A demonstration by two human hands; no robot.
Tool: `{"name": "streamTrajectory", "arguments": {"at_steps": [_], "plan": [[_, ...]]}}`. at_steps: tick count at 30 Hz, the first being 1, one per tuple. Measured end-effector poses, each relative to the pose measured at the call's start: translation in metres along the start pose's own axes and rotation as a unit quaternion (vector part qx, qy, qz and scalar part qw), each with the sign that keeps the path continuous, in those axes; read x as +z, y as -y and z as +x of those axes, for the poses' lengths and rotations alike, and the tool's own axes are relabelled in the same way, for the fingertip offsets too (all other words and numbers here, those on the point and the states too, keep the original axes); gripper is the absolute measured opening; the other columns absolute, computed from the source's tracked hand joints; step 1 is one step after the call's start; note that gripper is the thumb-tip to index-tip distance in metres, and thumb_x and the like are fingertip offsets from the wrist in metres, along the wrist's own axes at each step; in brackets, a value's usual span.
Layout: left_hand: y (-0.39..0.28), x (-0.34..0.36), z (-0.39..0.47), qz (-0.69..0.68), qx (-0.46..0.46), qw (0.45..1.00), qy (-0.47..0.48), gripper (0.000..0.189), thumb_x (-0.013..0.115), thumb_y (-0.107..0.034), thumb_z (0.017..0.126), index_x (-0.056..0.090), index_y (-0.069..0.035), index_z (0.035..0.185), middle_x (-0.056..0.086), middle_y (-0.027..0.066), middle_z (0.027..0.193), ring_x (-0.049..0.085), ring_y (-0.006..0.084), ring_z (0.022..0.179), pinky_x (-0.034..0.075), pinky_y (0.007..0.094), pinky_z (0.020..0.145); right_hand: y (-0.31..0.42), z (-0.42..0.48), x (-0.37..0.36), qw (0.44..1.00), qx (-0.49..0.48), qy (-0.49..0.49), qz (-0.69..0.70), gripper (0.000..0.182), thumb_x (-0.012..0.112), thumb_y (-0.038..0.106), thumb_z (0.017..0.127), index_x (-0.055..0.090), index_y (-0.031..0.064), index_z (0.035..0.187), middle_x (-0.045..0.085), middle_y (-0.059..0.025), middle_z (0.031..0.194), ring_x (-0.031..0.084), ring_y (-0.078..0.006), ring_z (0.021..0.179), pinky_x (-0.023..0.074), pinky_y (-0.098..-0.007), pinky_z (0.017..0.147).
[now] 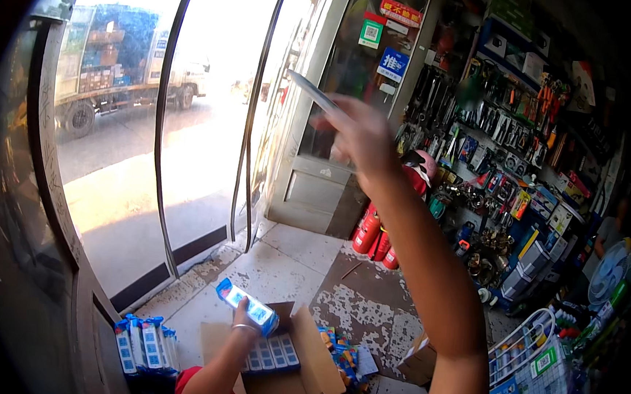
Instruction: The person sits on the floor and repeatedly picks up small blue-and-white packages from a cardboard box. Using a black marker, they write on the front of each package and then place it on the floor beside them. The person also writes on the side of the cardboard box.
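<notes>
My left hand (pixel 244 315), with a bracelet at the wrist, grips a blue and white plastic-wrapped packet (pixel 253 308) above an open cardboard box (pixel 315 351). Inside the box, a row of similar packets (pixel 274 354) lies side by side. My right hand (pixel 361 131) is raised high before the door frame, blurred, holding a slim grey pointed object (pixel 314 93) whose kind I cannot tell. More blue and white packets (pixel 146 344) stand in a stack on the floor left of the box.
Colourful packages (pixel 342 358) and a small carton (pixel 418 360) lie right of the box. Red fire extinguishers (pixel 366 233) stand by the wall beneath hanging tools (pixel 507 128). A clear curtain (pixel 204 134) hangs in the doorway at left. A wire rack (pixel 547 378) and a fan (pixel 610 272) stand at right.
</notes>
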State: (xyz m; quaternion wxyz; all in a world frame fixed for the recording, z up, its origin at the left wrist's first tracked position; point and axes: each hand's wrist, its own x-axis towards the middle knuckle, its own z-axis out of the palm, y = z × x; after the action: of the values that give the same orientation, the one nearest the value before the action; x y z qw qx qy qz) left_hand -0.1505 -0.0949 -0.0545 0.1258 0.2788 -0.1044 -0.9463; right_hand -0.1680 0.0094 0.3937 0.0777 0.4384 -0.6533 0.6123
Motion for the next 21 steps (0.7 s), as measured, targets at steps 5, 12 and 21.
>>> {"name": "streamTrajectory", "arguments": {"at_steps": [5, 12, 21], "plan": [[-0.017, -0.010, -0.006, -0.004, 0.022, 1.000, -0.008, 0.046, 0.055, -0.041, 0.077, 0.048, -0.009, 0.109, 0.056, 0.0097, 0.106, 0.053, 0.0298, 0.098, 0.037, 0.0491, 0.090, 0.050, 0.043, 0.047, 1.000, 0.004, -0.024, -0.006, 0.022, 0.056, 0.018, 0.078, 0.061, 0.0006, 0.091, 0.062, -0.0051, 0.066, 0.041, -0.0029, 0.043, 0.0382, -0.0169, 0.041], [-0.025, -0.018, 0.007, -0.018, 0.031, 0.999, 0.011, 0.039, 0.055, -0.036, 0.079, 0.047, -0.007, 0.104, 0.053, 0.0106, 0.094, 0.053, 0.0297, 0.088, 0.041, 0.0468, 0.081, 0.058, 0.063, 0.059, 0.997, 0.015, -0.070, 0.032, 0.018, 0.056, 0.018, 0.072, 0.056, 0.0006, 0.066, 0.054, -0.0043, 0.057, 0.043, -0.0060, 0.041, 0.0388, -0.0188, 0.038], [-0.030, -0.044, 0.044, 0.052, 0.041, 0.996, 0.055, 0.049, 0.054, -0.048, 0.076, 0.049, -0.011, 0.107, 0.056, 0.0076, 0.102, 0.053, 0.0272, 0.093, 0.037, 0.0471, 0.087, 0.035, 0.091, 0.068, 0.981, -0.082, -0.041, 0.173, 0.013, 0.043, 0.015, 0.081, 0.046, 0.0031, 0.087, 0.056, -0.0109, 0.064, 0.049, -0.0160, 0.042, 0.0340, -0.0266, 0.031]]}}
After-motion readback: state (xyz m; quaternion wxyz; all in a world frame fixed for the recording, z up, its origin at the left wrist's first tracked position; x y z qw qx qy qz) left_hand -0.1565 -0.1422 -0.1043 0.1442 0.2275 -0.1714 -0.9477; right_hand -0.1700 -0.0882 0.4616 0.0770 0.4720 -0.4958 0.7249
